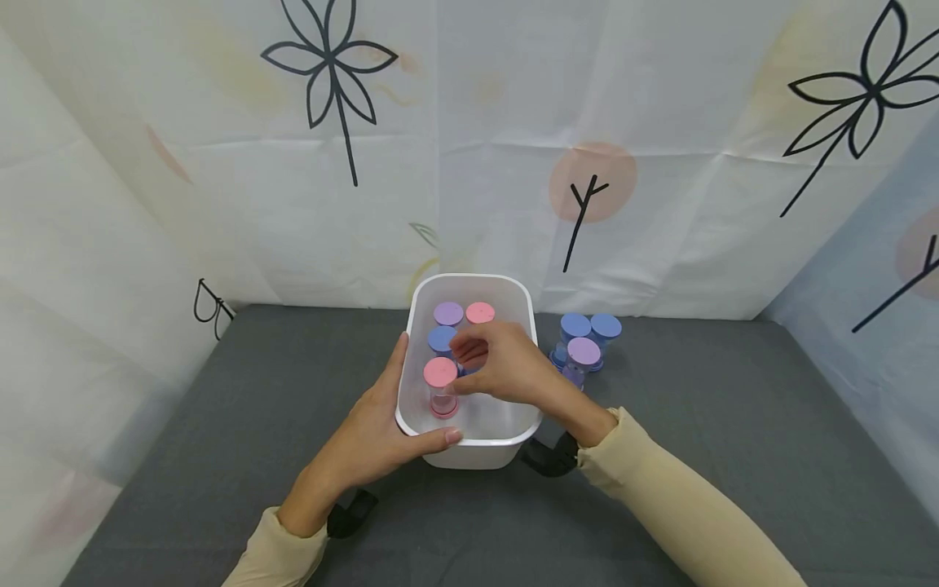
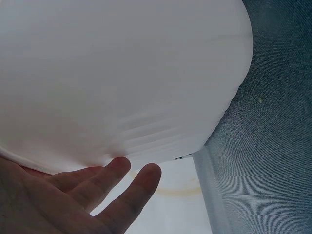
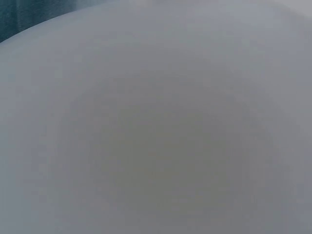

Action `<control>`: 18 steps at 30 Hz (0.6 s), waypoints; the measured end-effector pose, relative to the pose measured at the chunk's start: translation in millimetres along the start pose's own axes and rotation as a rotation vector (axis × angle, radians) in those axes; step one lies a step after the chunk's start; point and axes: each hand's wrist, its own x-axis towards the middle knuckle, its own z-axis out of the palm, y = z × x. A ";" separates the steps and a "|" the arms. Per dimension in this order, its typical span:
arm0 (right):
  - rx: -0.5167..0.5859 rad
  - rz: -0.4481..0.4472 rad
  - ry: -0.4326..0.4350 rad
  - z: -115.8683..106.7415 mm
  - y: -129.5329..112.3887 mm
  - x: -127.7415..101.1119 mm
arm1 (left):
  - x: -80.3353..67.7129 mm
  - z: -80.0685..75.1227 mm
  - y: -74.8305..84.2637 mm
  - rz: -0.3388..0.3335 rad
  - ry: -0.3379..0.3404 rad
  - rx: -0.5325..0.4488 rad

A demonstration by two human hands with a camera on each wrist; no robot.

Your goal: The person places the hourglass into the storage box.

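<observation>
A white plastic bin (image 1: 477, 455) stands on the grey table. My left hand (image 1: 374, 432) holds its front left corner, thumb over the front rim and fingers along the outer left wall; the left wrist view shows fingertips (image 2: 146, 178) by that wall. My right hand (image 1: 506, 363) reaches over the right side into the bin, fingers bent and a gap between them and the thumb. Its thumb tip is right at a clear jar with a pink lid (image 1: 440, 372). Behind are jars with a blue lid (image 1: 442, 338), a purple lid (image 1: 448, 313) and another pink lid (image 1: 480, 312). The hand partly hides the bin's middle.
Right of the bin, two blue-lidded jars (image 1: 575, 325) and a purple-lidded jar (image 1: 584, 351) stand close together. A patterned white cloth (image 1: 499, 212) hangs behind the table (image 1: 704, 424). Pale bin wall (image 3: 156, 126) fills most of the right wrist view.
</observation>
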 end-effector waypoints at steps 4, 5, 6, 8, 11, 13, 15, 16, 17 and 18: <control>0.064 -0.027 0.012 -6.2 -1.4 -7.0 | 0.4 0.2 -0.1 -0.002 0.001 -0.012; 0.076 -0.040 0.015 -7.8 -1.4 -9.3 | 0.6 0.1 0.0 -0.002 0.002 -0.015; 0.088 -0.052 0.018 -9.3 -0.8 -11.2 | 0.7 0.1 0.0 0.002 0.002 -0.014; 0.101 -0.072 0.021 -12.5 -0.4 -15.9 | 1.2 0.1 0.3 0.007 0.005 -0.019; 0.113 -0.086 0.029 -16.2 1.0 -23.9 | 1.8 0.3 0.2 0.014 0.009 -0.023; 0.125 -0.083 0.040 -18.7 1.6 -29.9 | 2.2 0.6 0.3 0.018 0.012 -0.028; 0.141 -0.085 0.056 -20.8 2.6 -36.4 | 2.5 0.7 0.3 0.022 0.011 -0.031; 0.152 -0.088 0.067 -22.0 3.1 -39.7 | 2.6 0.7 0.3 0.022 0.010 -0.032; 0.163 -0.092 0.079 -23.3 3.8 -43.0 | 2.7 0.8 0.2 0.021 0.010 -0.036; 0.175 -0.096 0.093 -24.7 4.4 -46.3 | 3.0 0.7 0.1 0.025 0.008 -0.035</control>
